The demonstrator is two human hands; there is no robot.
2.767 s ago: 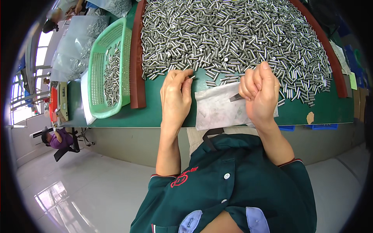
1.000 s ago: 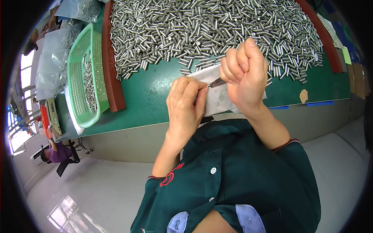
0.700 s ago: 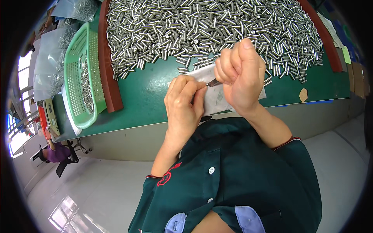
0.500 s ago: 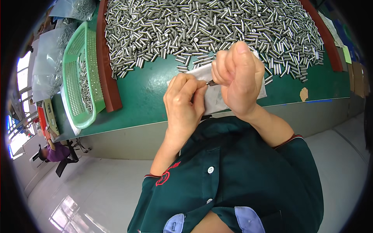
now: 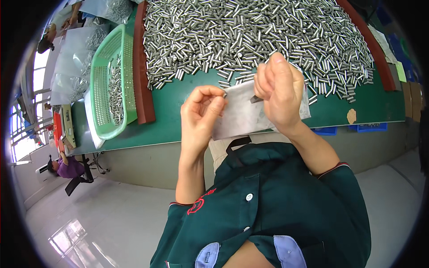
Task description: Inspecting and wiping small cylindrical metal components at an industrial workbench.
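Green table (image 5: 167, 107), head view: 1 work surface, spread with metal parts across its far side.

Left hand (image 5: 200, 109): 1, bare, above the near part of the table. Thumb and forefinger pinched on 1 small metal pin (image 5: 224, 94); most of the pin is hidden by the fingertips. Other fingers curled.

Right hand (image 5: 283, 91): 1, bare, clenched around 1 dark flat tool (image 5: 256, 99). Tip of the tool shows at the left of the fist, pointing left toward the other hand and apart from the pin; the rest is covered by the fingers.

Cloth (image 5: 243, 114): 1, greyish white, stained, flat at the near edge of the table, between the hands and continuing to the right of the fist.

Heap (image 5: 250, 40): many loose silvery pins, lying at mixed angles, far side of the cloth, a few strays along its near border.

Rails: 2, red-brown; left rail (image 5: 142, 76) and right rail (image 5: 377, 58) flank the heap.

Basket (image 5: 99, 89): 1, light green, perforated, just left of the left rail; a smaller lot of pins inside.

Bags (image 5: 73, 62): several, clear plastic, metal parts within, far left.

Bins (image 5: 372, 127): blue, at right, past the table's near edge.

Note (image 5: 401, 71): 1, pale yellow, right of the right rail.

Shirt (image 5: 286, 192): 1, dark green, red embroidery, on the wearer, near side.
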